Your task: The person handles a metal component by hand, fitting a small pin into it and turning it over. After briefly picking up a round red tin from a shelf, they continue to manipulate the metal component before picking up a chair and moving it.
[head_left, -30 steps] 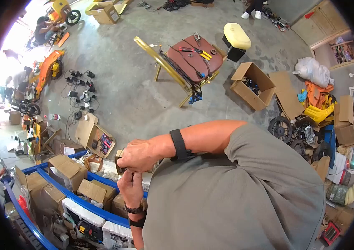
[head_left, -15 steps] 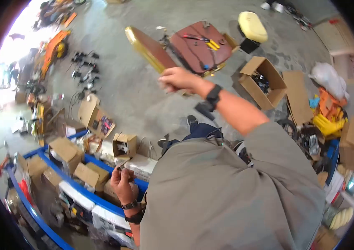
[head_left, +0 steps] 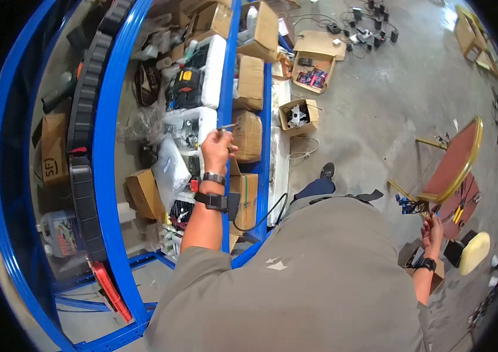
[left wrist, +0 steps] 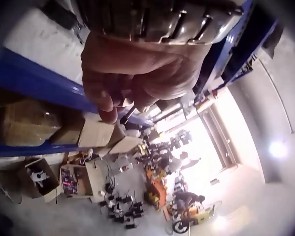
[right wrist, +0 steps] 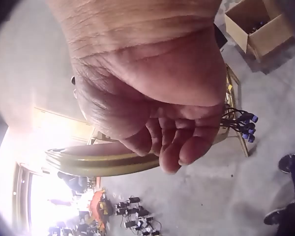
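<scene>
My left hand (head_left: 217,151) is raised over the blue shelf rack and pinches a small dark piece (left wrist: 128,114) with a thin tip. Most of that piece is hidden by the fingers. On the other side, my right hand (head_left: 432,233) is beside the gold-framed chair (head_left: 476,144), its fingers loosely bent. No held thing shows in its palm in the right wrist view. Close to those fingers hangs a bunch of black cables with blue connectors (head_left: 404,205). Yellow-handled pliers (head_left: 458,215) lie on the chair's red-brown seat (head_left: 449,226).
The rack's blue beam (head_left: 108,176) runs along my left, with cardboard boxes (head_left: 250,82) and foam-packed parts on its shelves. On the floor ahead are an open box of coloured packets (head_left: 313,76) and black adapters (head_left: 372,26). A cream-topped stool (head_left: 475,253) stands beyond the chair.
My hands were together at first; the right hand has since moved away to the chair. The left hand keeps its small piece. The head view has turned toward the rack.
</scene>
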Available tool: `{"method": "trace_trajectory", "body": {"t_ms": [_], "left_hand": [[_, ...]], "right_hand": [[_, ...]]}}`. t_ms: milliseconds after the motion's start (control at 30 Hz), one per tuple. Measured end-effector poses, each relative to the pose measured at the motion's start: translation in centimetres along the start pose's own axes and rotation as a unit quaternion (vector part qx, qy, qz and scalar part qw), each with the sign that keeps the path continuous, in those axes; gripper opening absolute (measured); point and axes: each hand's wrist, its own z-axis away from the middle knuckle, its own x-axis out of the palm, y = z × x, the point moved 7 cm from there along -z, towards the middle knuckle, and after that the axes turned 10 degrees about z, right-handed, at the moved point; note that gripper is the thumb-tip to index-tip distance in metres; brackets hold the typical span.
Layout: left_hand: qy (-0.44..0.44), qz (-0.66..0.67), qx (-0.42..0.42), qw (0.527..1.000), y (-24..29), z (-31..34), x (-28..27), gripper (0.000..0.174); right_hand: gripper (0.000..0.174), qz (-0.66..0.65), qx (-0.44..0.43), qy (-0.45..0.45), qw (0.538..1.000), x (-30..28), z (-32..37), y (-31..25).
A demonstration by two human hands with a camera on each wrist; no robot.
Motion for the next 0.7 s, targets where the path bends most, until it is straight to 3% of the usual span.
{"method": "trace_trajectory", "body": {"t_ms": [167,233,267,300,333,367,400,433,467,500,700], "left_hand": [[0.097,0.013,0.057,0.994,1.4,-5.8,-8.4,0.023],[0.118,-0.091,0.025,0.989,2.0,-8.2,-11.4,0.029],[0.081,-0.1,0.015,0.992,1.6,-9.9,-13.0,0.032],[0.066,-0.034,-0.015,0.997,2.3,-9.4,-12.7,0.033],[0.007,-0.089,-0.063,0.994,4.3,-7.8,-11.6,0.03],[-0.023,-0.131,-0.056,0.99,2.9,-9.8,-12.6,0.028],[-0.086,-0.04,-0.036,0.995,2.8,-9.7,-11.5,0.029],[-0.077,-0.15,-0.009,0.986,1.0,-12.7,-14.0,0.033],[-0.055,-0.203,-0.04,0.977,1.1,-13.5,-13.4,0.03],[-0.044,-0.236,-0.03,0.97,0.9,-15.1,-12.9,0.03],[0.022,-0.31,0.042,0.95,2.2,-15.5,-10.7,0.03]], "right_hand": [[0.024,0.031,-0.014,-0.017,0.999,3.1,-1.2,-3.3],[0.025,0.041,-0.024,-0.029,0.998,4.7,-1.6,-3.8],[0.026,0.047,-0.023,-0.025,0.998,5.7,-1.1,-3.9],[0.026,0.046,-0.024,-0.005,0.999,6.8,0.6,-4.6],[0.027,0.08,-0.033,-0.007,0.996,9.9,5.0,-7.3],[0.028,0.105,-0.035,-0.027,0.993,10.0,4.9,-7.1],[0.026,0.105,-0.029,0.017,0.994,10.4,6.0,-7.4],[0.019,0.109,-0.025,0.019,0.994,10.1,5.8,-6.8],[0.019,0.109,-0.037,0.051,0.992,9.9,6.7,-7.1],[0.019,0.072,-0.061,0.024,0.995,9.2,5.7,-5.7],[0.023,-0.009,-0.025,0.072,0.997,7.7,8.0,-3.1]]}}
